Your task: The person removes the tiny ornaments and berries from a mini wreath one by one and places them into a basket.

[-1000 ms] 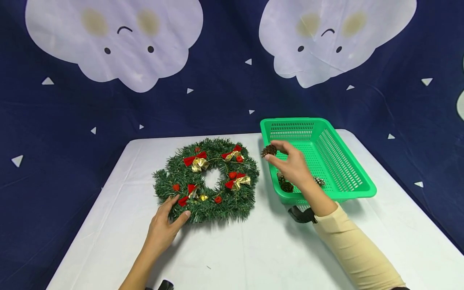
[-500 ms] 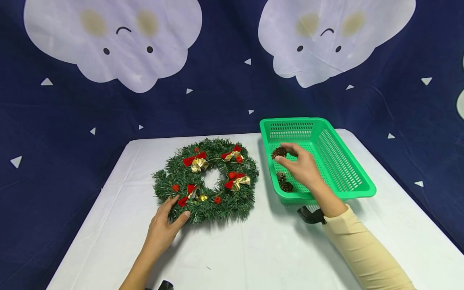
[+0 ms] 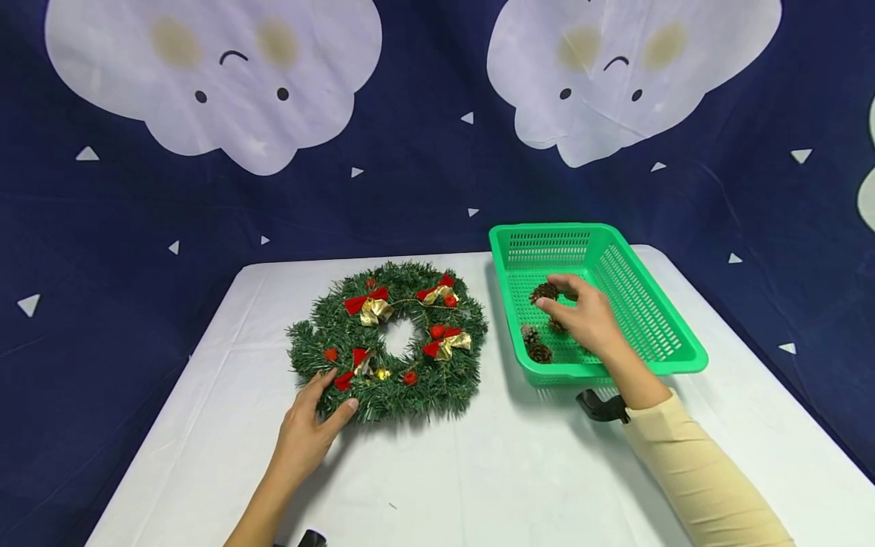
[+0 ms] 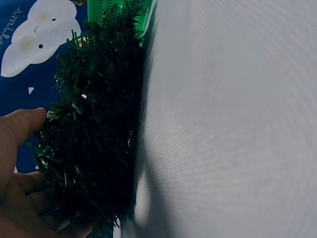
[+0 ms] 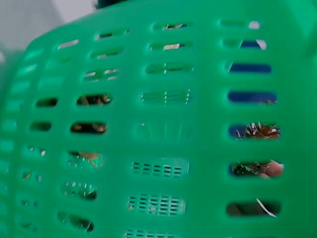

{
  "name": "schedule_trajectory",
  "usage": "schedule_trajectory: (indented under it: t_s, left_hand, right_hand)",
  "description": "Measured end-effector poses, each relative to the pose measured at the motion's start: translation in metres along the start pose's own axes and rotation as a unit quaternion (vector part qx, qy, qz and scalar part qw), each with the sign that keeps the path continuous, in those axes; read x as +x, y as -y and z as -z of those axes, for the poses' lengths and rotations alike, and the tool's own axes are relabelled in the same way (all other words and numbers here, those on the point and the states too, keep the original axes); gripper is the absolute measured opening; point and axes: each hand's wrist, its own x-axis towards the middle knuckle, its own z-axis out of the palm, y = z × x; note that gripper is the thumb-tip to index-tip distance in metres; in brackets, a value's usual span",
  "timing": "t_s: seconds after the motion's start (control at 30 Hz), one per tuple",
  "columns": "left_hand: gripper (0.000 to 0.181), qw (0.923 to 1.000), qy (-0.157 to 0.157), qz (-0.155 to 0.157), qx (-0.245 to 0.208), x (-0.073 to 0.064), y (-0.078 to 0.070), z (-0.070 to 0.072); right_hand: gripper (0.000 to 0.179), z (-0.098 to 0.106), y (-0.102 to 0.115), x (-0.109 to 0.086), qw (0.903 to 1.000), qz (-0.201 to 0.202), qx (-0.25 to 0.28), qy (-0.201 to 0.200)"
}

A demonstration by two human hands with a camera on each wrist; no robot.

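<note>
My right hand (image 3: 591,315) pinches a brown pine cone (image 3: 544,293) between thumb and fingers, over the inside of a green plastic basket (image 3: 645,304). Below it, several pine cones (image 3: 540,353) lie toward the basket's near left corner, partly hidden by the hand. In the right wrist view the basket's slotted wall (image 5: 208,148) fills the picture; a fingertip shows through a slot. At the left, my left hand (image 3: 306,429) rests on the near left edge of a green wreath (image 3: 437,391), thumb and index finger spread. The left wrist view shows its thumb (image 4: 29,124) against the needles.
Red and gold bows (image 3: 447,343) and red berries decorate the wreath, which lies flat left of the basket. Both stand on a white-covered table (image 3: 424,486). A dark blue cloth (image 3: 410,205) with clouds hangs behind it.
My right hand, with the pine cone, has moved right and slightly nearer, from the basket's left rim to over its inside. The left hand and wreath have stayed put.
</note>
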Motion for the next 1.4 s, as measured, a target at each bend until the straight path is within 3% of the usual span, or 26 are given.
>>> schedule_trajectory:
  t_s: [1.4]
  left_hand:
    - [0.070, 1.0000, 0.005, 0.001, 0.003, 0.000, -0.001, 0.001]
  right_hand:
    - [0.066, 0.020, -0.029, -0.003, 0.9912, -0.027, -0.104, 0.077]
